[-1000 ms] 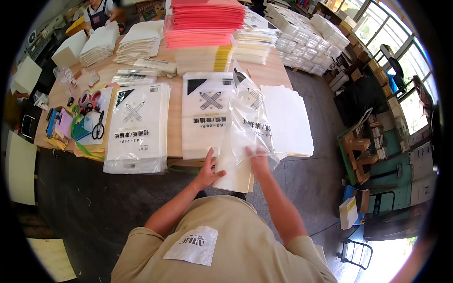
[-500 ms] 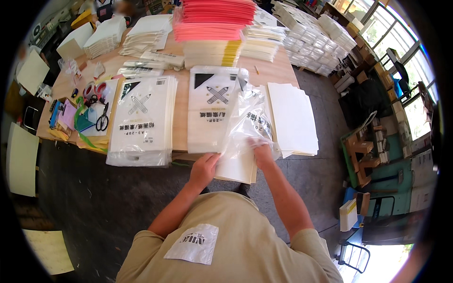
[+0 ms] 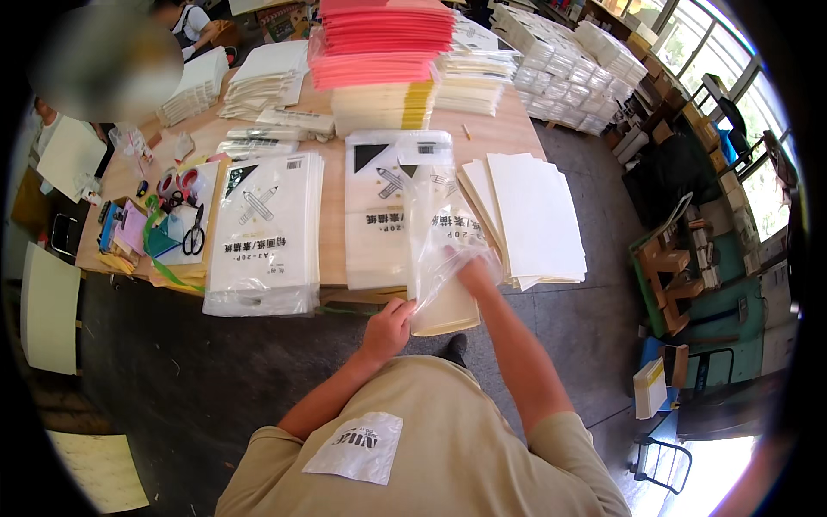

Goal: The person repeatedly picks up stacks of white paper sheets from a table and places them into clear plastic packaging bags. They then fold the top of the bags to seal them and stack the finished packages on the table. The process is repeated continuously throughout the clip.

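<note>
The wooden surface [image 3: 508,129] spreads beyond the clear printed bag [image 3: 431,250] in front of me. Past the bag rises a tall red stack [image 3: 383,43]; far left of the bag, a blurred grey shape [image 3: 116,69] now hides a white stack I could see half a second ago. Left of the bag lies a pile of printed packages [image 3: 258,233], and right of it white sheets [image 3: 543,215] sit in a skewed pile. The bag partly covers another printed pile [image 3: 366,258] behind it; its far end, crumpled upward earlier, now lies flatter. Cream sheets [image 3: 446,320] show at its near end. My hands are apart: my left hand [image 3: 389,327] pinches the bag's near left edge, while film veils my right hand's [image 3: 476,274] fingers, so I cannot tell their grip. Scissors [image 3: 195,230] lie farther left of the bag.
</note>
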`<state>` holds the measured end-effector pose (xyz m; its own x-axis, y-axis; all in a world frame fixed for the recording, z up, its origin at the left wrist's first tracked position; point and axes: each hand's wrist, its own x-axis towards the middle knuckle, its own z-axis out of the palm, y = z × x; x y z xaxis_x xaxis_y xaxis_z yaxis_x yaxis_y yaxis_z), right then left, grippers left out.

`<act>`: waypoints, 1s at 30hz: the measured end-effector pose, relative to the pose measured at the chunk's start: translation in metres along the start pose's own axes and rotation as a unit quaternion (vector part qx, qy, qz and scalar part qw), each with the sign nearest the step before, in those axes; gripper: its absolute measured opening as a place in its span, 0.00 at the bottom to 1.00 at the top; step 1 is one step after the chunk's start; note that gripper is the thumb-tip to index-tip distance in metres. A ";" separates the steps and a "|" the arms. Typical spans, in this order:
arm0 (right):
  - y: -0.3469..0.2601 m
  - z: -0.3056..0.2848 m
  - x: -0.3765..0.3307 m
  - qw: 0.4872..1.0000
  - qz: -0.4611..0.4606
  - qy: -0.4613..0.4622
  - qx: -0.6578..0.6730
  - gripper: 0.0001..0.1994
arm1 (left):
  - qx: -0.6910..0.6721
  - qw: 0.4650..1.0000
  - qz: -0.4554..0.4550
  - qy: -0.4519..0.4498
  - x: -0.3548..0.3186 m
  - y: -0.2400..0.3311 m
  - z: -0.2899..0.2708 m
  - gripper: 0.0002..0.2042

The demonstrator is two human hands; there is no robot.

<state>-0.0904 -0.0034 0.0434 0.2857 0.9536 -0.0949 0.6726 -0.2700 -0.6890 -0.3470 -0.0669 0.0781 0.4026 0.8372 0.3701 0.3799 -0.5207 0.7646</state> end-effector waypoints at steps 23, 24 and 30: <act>0.041 0.068 -0.026 0.902 -0.099 0.013 -0.419 0.47 | -0.098 0.950 -0.294 0.043 -0.057 -0.081 0.034 0.09; 0.047 0.068 -0.031 0.941 -0.064 0.014 -0.331 0.46 | -0.079 0.955 -0.282 0.050 -0.061 -0.081 0.035 0.09; 0.023 0.041 -0.044 0.990 0.000 -0.046 -0.133 0.40 | -0.118 0.960 -0.237 0.087 -0.071 -0.073 0.026 0.11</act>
<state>-0.1156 -0.0462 0.0025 0.2312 0.9583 -0.1678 0.8325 -0.2841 -0.4757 -0.3817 -0.0924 -0.0173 0.0774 0.9969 0.0171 0.2781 -0.0380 0.9598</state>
